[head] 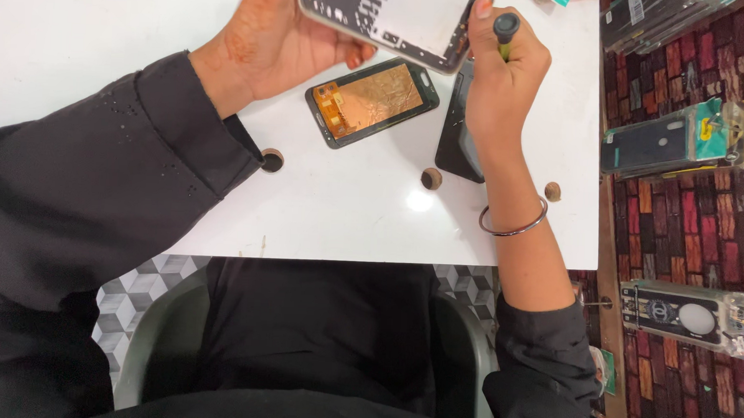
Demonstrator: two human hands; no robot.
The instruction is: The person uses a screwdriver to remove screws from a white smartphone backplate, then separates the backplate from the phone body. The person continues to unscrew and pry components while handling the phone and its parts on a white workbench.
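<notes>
My left hand (pixel 266 41) holds an opened phone body (pixel 393 18) tilted above the white table (pixel 346 216), its inner side up. My right hand (pixel 503 85) is closed around a screwdriver with a black cap and green handle (pixel 506 31), and its forefinger touches the phone's right edge. Below the phone lies a detached screen panel (pixel 372 102) with a coppery back and an orange flex cable. A black flat part (pixel 458 146) lies under my right wrist, partly hidden. A metal bangle (pixel 513 225) sits on my right forearm.
Three small round holes or plugs (pixel 431 179) dot the table near its front edge. Packaged phone cases (pixel 676 143) hang on the brick-pattern wall to the right, another (pixel 685 316) lower down. I sit on a grey chair (pixel 157 342) at the table's front edge.
</notes>
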